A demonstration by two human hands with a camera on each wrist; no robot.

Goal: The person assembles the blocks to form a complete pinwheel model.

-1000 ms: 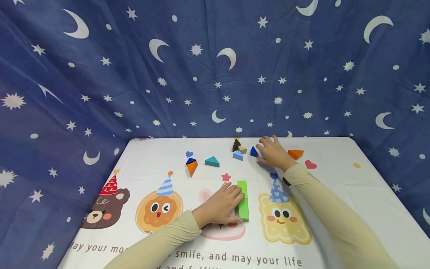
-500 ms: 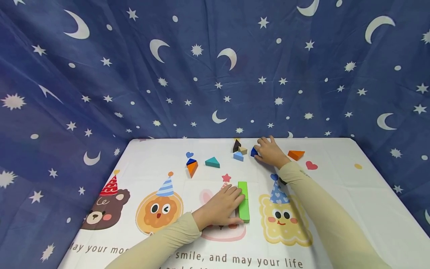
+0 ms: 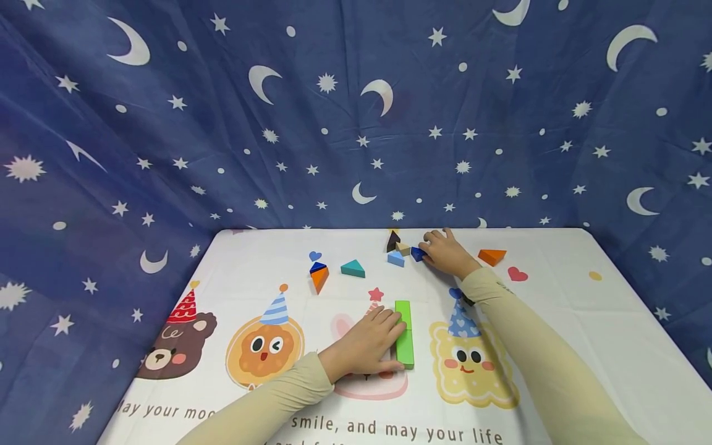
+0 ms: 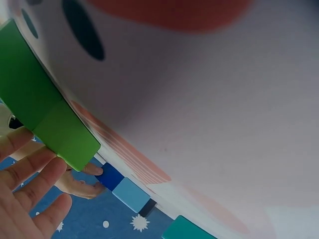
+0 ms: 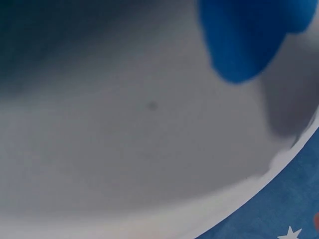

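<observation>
Touching two green blocks [image 3: 406, 347], set end to end, with straight, slightly parted fingers [image 4: 45, 180] of the left hand [image 3: 364, 343]. Farther back, past a teal triangular block [image 3: 353, 269], pinching a dark blue block [image 3: 417, 254] firmly in the right hand [image 3: 449, 254], just beside a light blue block [image 3: 396, 259], tan block [image 3: 403, 249] and black block [image 3: 393, 241]. Bordered behind by a moon-and-star curtain [image 3: 334, 37].

The green blocks [image 3: 405, 350] at my left hand [image 3: 366, 342] look smooth; wood or plastic, I cannot tell. The blue block [image 3: 417, 254] at my right hand [image 3: 449, 254] looks smooth too. My sleeves [image 3: 297, 386] are matt, softly wrinkled cloth. The white table cover [image 3: 562, 334] is matt and lightly creased, the starry curtain [image 3: 339, 157] matt, rumpled cloth.
</observation>
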